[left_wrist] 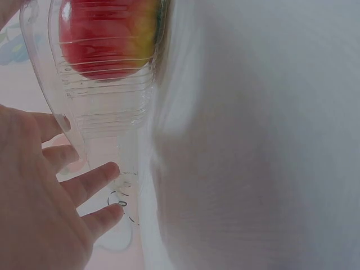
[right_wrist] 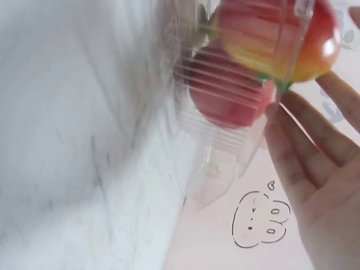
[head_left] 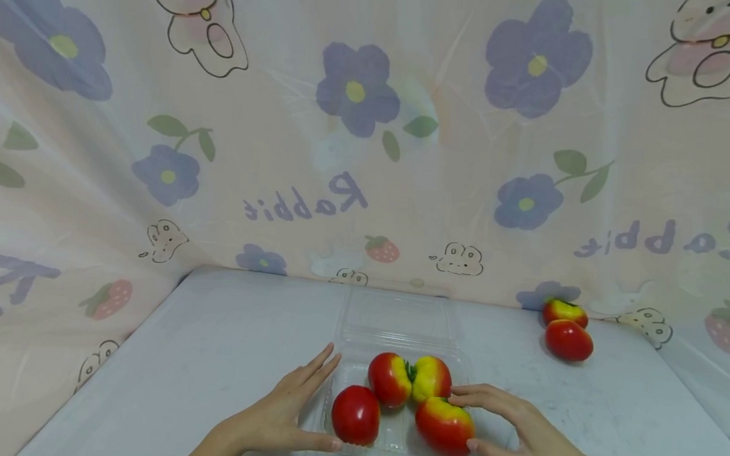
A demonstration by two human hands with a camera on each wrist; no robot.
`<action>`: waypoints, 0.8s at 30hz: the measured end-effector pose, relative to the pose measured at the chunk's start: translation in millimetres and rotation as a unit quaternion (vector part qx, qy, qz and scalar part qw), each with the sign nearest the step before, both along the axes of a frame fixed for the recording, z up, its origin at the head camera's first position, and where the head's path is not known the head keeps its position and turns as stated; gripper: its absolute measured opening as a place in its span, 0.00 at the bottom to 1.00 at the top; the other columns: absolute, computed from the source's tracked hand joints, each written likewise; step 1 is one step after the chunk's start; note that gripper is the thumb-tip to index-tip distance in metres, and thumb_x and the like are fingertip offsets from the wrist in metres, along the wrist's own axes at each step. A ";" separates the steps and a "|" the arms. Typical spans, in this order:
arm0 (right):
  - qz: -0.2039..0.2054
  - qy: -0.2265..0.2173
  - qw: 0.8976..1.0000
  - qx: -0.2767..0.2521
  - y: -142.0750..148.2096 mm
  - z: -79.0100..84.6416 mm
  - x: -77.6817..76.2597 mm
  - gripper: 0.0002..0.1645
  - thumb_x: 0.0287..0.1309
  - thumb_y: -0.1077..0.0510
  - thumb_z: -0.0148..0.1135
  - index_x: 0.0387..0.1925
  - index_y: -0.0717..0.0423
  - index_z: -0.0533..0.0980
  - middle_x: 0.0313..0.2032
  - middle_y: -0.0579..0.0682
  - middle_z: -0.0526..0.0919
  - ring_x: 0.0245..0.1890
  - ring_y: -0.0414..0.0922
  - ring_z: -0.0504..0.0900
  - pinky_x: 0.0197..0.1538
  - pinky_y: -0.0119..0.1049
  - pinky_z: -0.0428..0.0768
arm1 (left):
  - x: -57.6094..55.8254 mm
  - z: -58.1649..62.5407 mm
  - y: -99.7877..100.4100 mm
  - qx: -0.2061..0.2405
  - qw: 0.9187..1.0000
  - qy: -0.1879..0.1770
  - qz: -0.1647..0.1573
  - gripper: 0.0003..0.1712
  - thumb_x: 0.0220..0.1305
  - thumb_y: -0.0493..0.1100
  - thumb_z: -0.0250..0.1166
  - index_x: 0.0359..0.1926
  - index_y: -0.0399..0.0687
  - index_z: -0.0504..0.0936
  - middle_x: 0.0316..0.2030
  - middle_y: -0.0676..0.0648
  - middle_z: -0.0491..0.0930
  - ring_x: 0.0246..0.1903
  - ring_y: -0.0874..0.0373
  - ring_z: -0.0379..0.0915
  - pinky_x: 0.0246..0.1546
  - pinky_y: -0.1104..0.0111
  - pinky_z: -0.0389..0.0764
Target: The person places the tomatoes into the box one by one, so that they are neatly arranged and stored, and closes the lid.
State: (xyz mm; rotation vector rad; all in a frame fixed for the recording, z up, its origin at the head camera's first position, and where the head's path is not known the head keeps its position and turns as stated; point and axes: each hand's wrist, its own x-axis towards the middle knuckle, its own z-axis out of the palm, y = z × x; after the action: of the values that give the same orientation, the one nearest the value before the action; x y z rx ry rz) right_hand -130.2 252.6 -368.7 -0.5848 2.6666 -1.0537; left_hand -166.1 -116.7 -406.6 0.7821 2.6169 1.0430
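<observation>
A clear plastic clamshell box (head_left: 393, 448) lies with its lid folded back, holding several glossy red-and-yellow fruits. My left hand (head_left: 284, 410) is spread along the box's left side, fingers extended, thumb by the near left corner. Beside it inside the box is a red fruit (head_left: 356, 415). My right hand (head_left: 524, 426) holds the front right fruit (head_left: 444, 428) between thumb and fingers, at the box's right edge. Two more fruits, a left one (head_left: 389, 379) and a right one (head_left: 431, 378), sit behind with their green stem ends facing each other.
Two further fruits, a front one (head_left: 569, 340) and one behind it (head_left: 564, 311), lie at the table's back right. The clear lid (head_left: 400, 316) rests flat behind the box. A printed curtain (head_left: 404, 189) hangs along the back and sides of the white table (head_left: 242, 332).
</observation>
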 end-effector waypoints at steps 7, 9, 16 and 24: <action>-0.020 -0.014 1.000 0.009 -8.5 -1.6 -3.6 0.26 0.54 0.39 0.65 0.56 0.27 0.72 0.60 0.39 0.73 0.61 0.56 0.71 0.50 0.72 0.72 | -0.3 -0.1 -1.4 0.002 1.000 -0.002 0.000 0.58 0.46 0.71 0.66 0.75 0.71 0.47 0.77 0.50 0.39 0.69 0.36 0.49 0.51 0.29 0.65; -0.015 -0.004 1.000 0.007 -8.7 -2.0 -3.5 0.25 0.55 0.40 0.65 0.55 0.28 0.73 0.59 0.39 0.73 0.60 0.56 0.71 0.50 0.71 0.72 | -0.3 -0.1 -1.3 0.003 1.000 -0.002 0.000 0.58 0.46 0.71 0.66 0.75 0.71 0.47 0.77 0.50 0.40 0.69 0.36 0.49 0.51 0.29 0.65; -0.004 0.055 0.998 -0.030 -5.7 -5.0 -4.9 0.22 0.57 0.45 0.65 0.54 0.33 0.76 0.57 0.39 0.76 0.57 0.43 0.74 0.49 0.65 0.77 | -0.1 0.6 -0.9 0.003 1.000 -0.005 0.002 0.59 0.45 0.71 0.66 0.75 0.68 0.48 0.77 0.49 0.40 0.69 0.35 0.50 0.50 0.29 0.67; -0.052 0.098 0.993 -0.039 -3.9 -11.4 -8.2 0.23 0.54 0.45 0.68 0.53 0.34 0.76 0.61 0.48 0.74 0.58 0.56 0.73 0.49 0.66 0.76 | -0.2 0.2 -0.3 0.004 1.000 -0.006 0.003 0.59 0.45 0.71 0.66 0.75 0.66 0.48 0.77 0.49 0.41 0.69 0.35 0.50 0.50 0.29 0.67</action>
State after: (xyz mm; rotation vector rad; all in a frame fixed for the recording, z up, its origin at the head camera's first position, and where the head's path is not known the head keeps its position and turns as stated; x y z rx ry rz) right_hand -138.3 248.8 -380.1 -0.5971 2.8635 -1.1894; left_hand -166.3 -117.1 -406.4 0.7687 2.6088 1.0579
